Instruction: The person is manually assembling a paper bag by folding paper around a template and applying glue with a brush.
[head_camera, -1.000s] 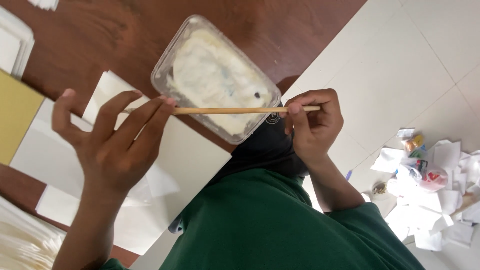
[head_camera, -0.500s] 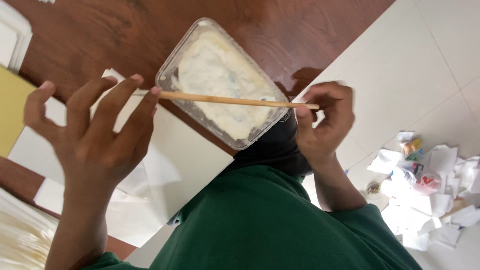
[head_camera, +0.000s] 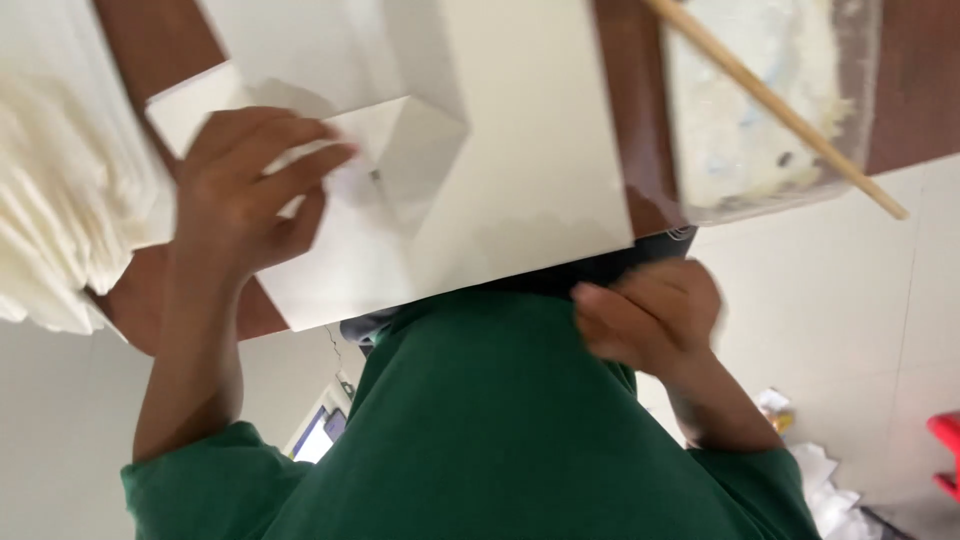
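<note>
Left hand (head_camera: 250, 195), at the left of the head view, lies with its fingers (head_camera: 300, 165) pressed flat on a folded white paper piece (head_camera: 390, 170), which rests on a larger white sheet (head_camera: 530, 130) across the brown wooden table (head_camera: 130, 40). Further left, a stack of white paper (head_camera: 60, 170) spreads in loose layers at the table's edge. The folded piece shows crisp creases and raised flaps; it looks light, thin and moderately stiff, likely to crease or slide if pushed, so it is best held flat under the fingertips beside a fold or pinched at a free edge. Centre: the person's green shirt (head_camera: 500, 440) fills the lower frame. Right hand (head_camera: 650, 315), blurred, is loosely curled near the sheet's near edge; whether it pinches that edge cannot be told. Upper right: a clear rectangular plastic tub (head_camera: 860, 100) holding whitish paste sits on the table, with a thin wooden stick (head_camera: 780, 105) laid slantwise across it, its end past the rim. Lower right: crumpled white scraps (head_camera: 830, 490) lie on the pale floor, beside a red object (head_camera: 945, 450) at the frame edge. No label is legible.
</note>
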